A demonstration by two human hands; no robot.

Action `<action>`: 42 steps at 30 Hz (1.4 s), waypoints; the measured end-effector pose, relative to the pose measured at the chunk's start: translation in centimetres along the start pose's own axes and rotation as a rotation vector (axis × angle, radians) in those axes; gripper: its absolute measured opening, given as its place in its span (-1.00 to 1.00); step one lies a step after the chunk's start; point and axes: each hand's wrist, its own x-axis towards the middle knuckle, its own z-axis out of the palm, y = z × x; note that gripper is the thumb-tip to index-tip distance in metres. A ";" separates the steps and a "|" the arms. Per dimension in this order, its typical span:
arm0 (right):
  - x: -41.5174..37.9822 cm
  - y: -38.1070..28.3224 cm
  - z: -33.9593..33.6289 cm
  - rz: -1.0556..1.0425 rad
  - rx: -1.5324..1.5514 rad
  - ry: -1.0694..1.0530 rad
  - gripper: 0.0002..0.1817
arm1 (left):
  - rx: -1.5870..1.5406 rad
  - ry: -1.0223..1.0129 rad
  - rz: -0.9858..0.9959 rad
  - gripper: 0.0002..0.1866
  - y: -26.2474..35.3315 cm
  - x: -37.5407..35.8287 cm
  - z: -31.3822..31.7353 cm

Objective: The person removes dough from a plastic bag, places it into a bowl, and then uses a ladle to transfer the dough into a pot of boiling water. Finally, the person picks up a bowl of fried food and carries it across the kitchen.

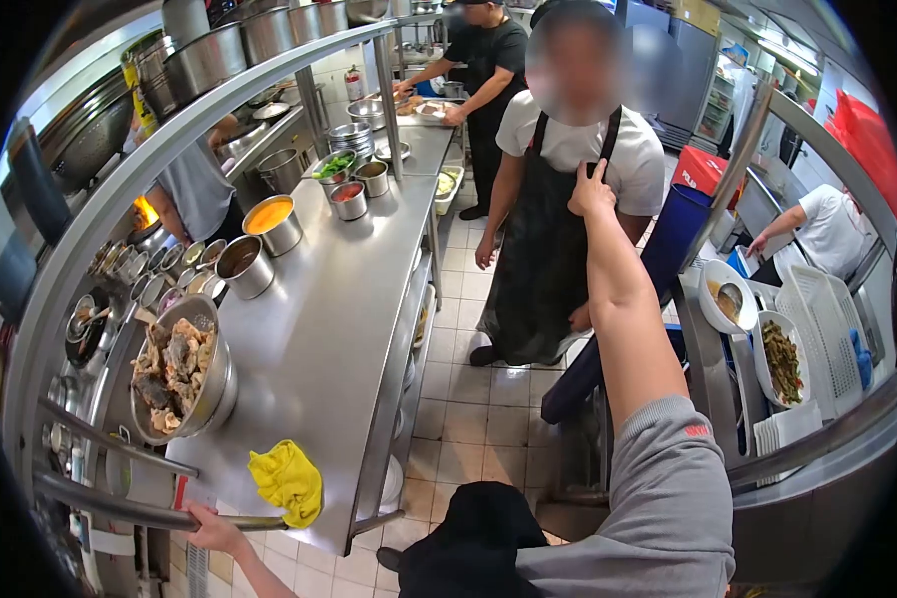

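My right arm stretches forward, and my right hand (592, 193) points at a person in a black apron (538, 249) with nothing in its grasp. Two fingers look extended, overlapping the apron's strap in this view. At the lower left, my left hand (215, 528) is closed at the metal rail (140, 511) by the near end of the steel counter (309, 369). A red and white card or packet (193, 492) shows just above that hand. Close by, a crumpled yellow cloth (287, 482) lies on the counter's corner, partly over the rail.
A steel bowl of fish or meat pieces (227, 384) stands on the counter. Farther along are pots of orange (287, 237) and brown sauce (252, 282). On the right are a dish of cooked food (782, 359) and a white basket (817, 324). Other people work around; a flame (146, 212) burns left.
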 end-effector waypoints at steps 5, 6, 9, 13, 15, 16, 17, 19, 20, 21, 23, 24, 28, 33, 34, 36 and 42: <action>-1.2 -4.1 0.9 -0.378 0.117 0.443 -0.11 | 0.014 0.058 0.006 -0.75 1.9 -0.7 0.8; -1.0 -5.5 0.3 -0.483 0.209 0.554 -0.14 | 0.014 0.044 0.012 -0.75 1.4 -0.5 0.6; -2.1 -11.3 -4.5 -0.608 0.263 0.358 -0.20 | 0.039 0.006 0.009 -0.77 0.5 -0.4 0.0; 0.4 -18.7 -5.4 -0.650 0.411 0.235 -0.09 | 0.020 0.046 -0.007 -0.77 2.5 -0.9 1.0; -1.5 -21.3 -9.3 -0.522 0.539 -0.118 -0.02 | -0.065 0.045 -0.002 -0.76 1.9 -0.7 1.0; -0.8 -22.4 -8.8 -0.533 0.608 -0.101 -0.01 | -0.083 0.038 0.007 -0.78 1.4 -0.7 1.0; 1.1 -23.8 -7.9 -0.504 0.565 -0.088 0.05 | -0.099 0.037 0.017 -0.79 0.9 -0.6 1.0; 3.0 -25.0 -7.1 -0.507 0.537 -0.126 0.17 | -0.103 0.029 0.001 -0.83 0.8 -0.4 0.6; 3.2 -25.3 -7.4 -0.534 0.551 -0.172 0.23 | -0.097 0.021 -0.025 -0.85 1.1 -0.6 0.6; 2.2 -25.5 -8.5 -0.484 0.567 -0.194 0.24 | -0.096 0.012 -0.051 -0.87 1.4 -0.7 0.7; 1.2 -25.2 -8.9 -0.433 0.573 -0.209 0.21 | -0.108 0.037 -0.042 -0.86 1.9 -0.9 0.9; 1.7 -25.0 -8.5 -0.434 0.566 -0.200 0.18 | -0.119 0.046 -0.039 -0.85 1.8 -0.9 1.0; 2.3 -25.0 -8.6 -0.308 0.442 -0.101 -0.08 | -0.191 0.030 -0.059 -0.84 2.0 -1.0 1.0; 7.1 -24.6 -8.3 -0.193 0.525 -0.479 -0.14 | -0.194 0.021 -0.068 -0.82 2.4 -1.0 1.1; 6.5 -24.7 -8.9 -0.158 0.529 -0.515 -0.16 | -0.190 0.026 -0.066 -0.82 2.5 -1.1 1.1; 5.6 -24.1 -9.5 -0.134 0.609 -0.556 -0.38 | -0.203 0.015 -0.063 -0.81 2.8 -1.1 1.1; 2.7 -23.6 -9.7 -0.059 0.649 -0.401 -0.24 | -0.216 -0.030 -0.086 -0.79 2.2 -0.9 0.9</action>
